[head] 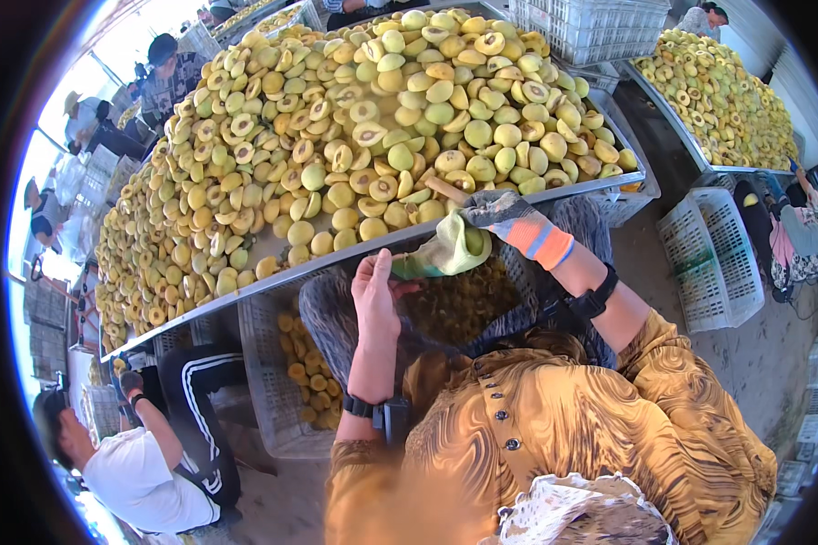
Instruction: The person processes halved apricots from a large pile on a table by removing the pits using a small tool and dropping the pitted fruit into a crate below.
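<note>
My right hand [518, 221], in a grey, orange and blue knit work glove, grips a loose pale-green work glove [453, 248] by its cuff end. A wooden handle [446, 190] sticks out past the same fingers, over the rim of the metal table. Bare, with its thumb raised, my left hand [375, 293] is at the darker green end of the loose glove. Whether its fingers pinch the fabric cannot be told. Beyond both hands, halved yellow-green stone fruit [354, 136], apparently apricots, lie heaped on the metal-edged table [354, 253].
A crate [269, 409] holding fruit halves stands below the table to my left. Dark pieces [460, 306] fill a container between my knees. A white crate [712, 259] is on the floor at right. People sit left [143, 470] and right [808, 231].
</note>
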{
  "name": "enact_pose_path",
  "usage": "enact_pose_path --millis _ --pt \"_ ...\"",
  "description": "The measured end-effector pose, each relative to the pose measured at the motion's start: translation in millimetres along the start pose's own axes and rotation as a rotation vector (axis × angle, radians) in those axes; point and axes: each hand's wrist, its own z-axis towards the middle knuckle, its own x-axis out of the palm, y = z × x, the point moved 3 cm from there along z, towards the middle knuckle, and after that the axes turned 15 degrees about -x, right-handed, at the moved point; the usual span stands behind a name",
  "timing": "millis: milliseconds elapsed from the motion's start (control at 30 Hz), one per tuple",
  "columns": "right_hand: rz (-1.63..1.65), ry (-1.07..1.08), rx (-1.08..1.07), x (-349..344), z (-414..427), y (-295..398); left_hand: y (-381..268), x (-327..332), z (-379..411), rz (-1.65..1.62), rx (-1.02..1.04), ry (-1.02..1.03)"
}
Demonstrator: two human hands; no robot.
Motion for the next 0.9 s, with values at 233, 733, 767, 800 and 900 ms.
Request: enact_pose_path --millis 233,733,767,800,900 --pt "0.198 -0.135 0.185 29.4 -10.5 0.2 -29.7 33.6 -40.1 0.83 0.734 -0.443" --pt "-0.575 0.127 0.026 16.1 -56.0 -49.7 -4.2 83.0 -38.2 1.674 1.006 0.02" --pt "-0.387 0.1 0.234 14.7 -61.5 -43.3 -4.3 82.7 -37.1 1.697 1.075 0.099" --pt "-0.701 0.22 0.063 10.3 -63.4 -35.2 -6.2 83.0 -37.4 1.643 1.055 0.122" --pt "-0.793 0.585 0.057 -6.4 -69.0 -22.8 -10.2 89.0 -41.4 1.717 1.071 0.213"
